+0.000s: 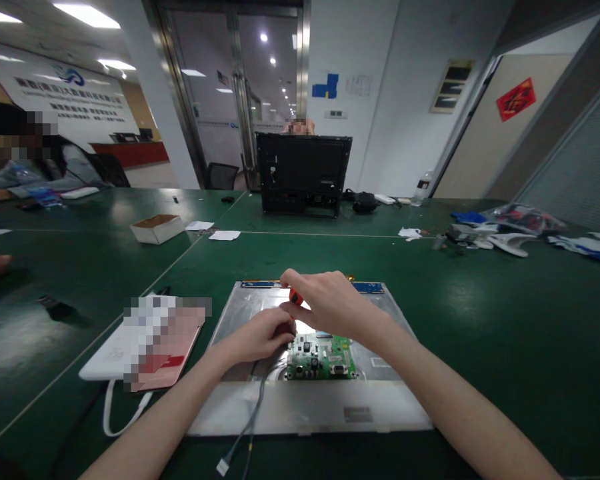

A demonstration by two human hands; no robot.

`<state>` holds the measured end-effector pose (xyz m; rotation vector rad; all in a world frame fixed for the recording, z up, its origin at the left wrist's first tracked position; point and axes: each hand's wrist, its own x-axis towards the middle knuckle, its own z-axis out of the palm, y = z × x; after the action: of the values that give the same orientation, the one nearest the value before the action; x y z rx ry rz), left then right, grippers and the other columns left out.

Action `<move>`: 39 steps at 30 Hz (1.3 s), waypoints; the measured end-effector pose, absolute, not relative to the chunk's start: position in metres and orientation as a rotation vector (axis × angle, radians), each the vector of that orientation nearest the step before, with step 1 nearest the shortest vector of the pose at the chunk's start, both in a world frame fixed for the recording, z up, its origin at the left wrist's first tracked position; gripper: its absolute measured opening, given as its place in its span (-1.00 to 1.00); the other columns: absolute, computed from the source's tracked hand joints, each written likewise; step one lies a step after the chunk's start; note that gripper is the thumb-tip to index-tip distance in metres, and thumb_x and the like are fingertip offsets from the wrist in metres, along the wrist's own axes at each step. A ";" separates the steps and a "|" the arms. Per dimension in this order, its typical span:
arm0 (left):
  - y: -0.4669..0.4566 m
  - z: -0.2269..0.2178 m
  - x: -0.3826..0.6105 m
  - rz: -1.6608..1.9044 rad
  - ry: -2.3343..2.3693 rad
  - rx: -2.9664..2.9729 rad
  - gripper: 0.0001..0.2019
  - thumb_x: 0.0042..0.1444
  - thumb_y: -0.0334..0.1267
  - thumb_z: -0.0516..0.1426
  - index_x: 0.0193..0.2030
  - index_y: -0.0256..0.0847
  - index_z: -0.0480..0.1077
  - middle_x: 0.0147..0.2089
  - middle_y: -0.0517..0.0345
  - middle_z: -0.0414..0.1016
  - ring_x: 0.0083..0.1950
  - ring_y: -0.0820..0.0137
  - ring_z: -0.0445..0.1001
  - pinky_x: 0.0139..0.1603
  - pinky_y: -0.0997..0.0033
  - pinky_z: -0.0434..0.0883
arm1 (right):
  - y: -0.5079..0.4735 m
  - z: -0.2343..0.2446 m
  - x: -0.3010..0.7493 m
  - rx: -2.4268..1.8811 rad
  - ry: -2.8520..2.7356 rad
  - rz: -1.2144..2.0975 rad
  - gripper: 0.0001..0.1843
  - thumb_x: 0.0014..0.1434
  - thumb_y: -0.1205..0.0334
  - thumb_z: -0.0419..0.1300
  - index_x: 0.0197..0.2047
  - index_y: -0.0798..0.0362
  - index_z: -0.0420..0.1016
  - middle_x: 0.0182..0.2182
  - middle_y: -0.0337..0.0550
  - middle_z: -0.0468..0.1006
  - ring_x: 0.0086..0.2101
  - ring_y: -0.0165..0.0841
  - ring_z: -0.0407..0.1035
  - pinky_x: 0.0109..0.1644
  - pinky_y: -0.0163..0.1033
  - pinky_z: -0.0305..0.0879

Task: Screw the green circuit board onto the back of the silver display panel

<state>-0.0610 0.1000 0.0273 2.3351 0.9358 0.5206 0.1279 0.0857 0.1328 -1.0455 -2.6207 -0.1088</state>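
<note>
In the head view, my right hand (325,300) is closed around the red-and-black handle of a screwdriver (295,297), held upright over the metal back of a display panel (380,407). The screwdriver's tip is hidden behind my fingers. My left hand (267,335) is closed just below it, its fingertips pressed together at the upper left corner of a green circuit board (323,363). What those fingertips hold, if anything, cannot be seen. The board lies on the middle of the panel. A grey cable (257,407) with a white plug runs from beneath my left hand over the panel's front edge.
Left of the panel lie a white device with a cable (105,357) and a pink phone-like slab (180,360). Farther off stand an open white box (157,229) and a black monitor housing (305,173). Bags and parts (510,230) lie right. Other people sit across and left.
</note>
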 end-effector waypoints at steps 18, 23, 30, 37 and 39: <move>0.104 0.018 -0.062 0.545 0.921 2.349 -0.89 0.17 -0.35 0.06 -0.18 -0.22 0.38 -0.23 0.10 0.46 -0.25 0.34 0.39 -0.22 0.37 0.34 | 0.085 0.135 0.130 -1.037 -2.604 -0.109 -0.87 0.20 0.26 0.02 -0.17 0.04 0.29 -0.33 -0.19 0.56 -0.46 -0.45 0.30 -0.47 -0.26 -0.21; 0.104 0.020 -0.062 0.539 0.898 2.347 -0.89 0.18 -0.36 0.05 -0.22 -0.22 0.39 -0.22 0.09 0.47 -0.23 0.33 0.40 -0.19 0.35 0.35 | 0.084 0.137 0.131 -1.042 -2.613 -0.102 -0.86 0.19 0.25 0.02 -0.17 0.04 0.30 -0.34 -0.19 0.55 -0.46 -0.45 0.29 -0.47 -0.26 -0.21; 0.106 0.019 -0.064 0.508 0.916 2.323 -0.89 0.15 -0.39 0.07 -0.21 -0.21 0.40 -0.24 0.11 0.47 -0.25 0.34 0.41 -0.22 0.38 0.35 | 0.084 0.137 0.130 -1.053 -2.620 -0.099 -0.85 0.21 0.24 0.03 -0.15 0.04 0.31 -0.33 -0.19 0.56 -0.46 -0.44 0.30 -0.46 -0.26 -0.18; 0.105 0.021 -0.064 0.502 0.920 2.332 -0.90 0.15 -0.40 0.08 -0.23 -0.21 0.40 -0.25 0.13 0.48 -0.24 0.35 0.41 -0.21 0.39 0.34 | 0.086 0.135 0.130 -1.067 -2.620 -0.126 -0.81 0.24 0.12 0.08 -0.15 0.03 0.30 -0.34 -0.19 0.59 -0.46 -0.41 0.36 -0.47 -0.27 -0.19; 0.105 0.023 -0.063 0.495 0.923 2.338 -0.91 0.15 -0.41 0.08 -0.25 -0.22 0.40 -0.26 0.13 0.47 -0.25 0.36 0.40 -0.21 0.40 0.34 | 0.087 0.134 0.130 -1.090 -2.621 -0.143 -0.79 0.25 0.09 0.09 -0.14 0.03 0.30 -0.37 -0.19 0.59 -0.47 -0.40 0.36 -0.46 -0.27 -0.19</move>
<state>-0.0632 0.1047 0.0234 2.3380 0.9232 0.4949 0.1303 0.0869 0.1339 -1.0905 -2.6206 -0.1434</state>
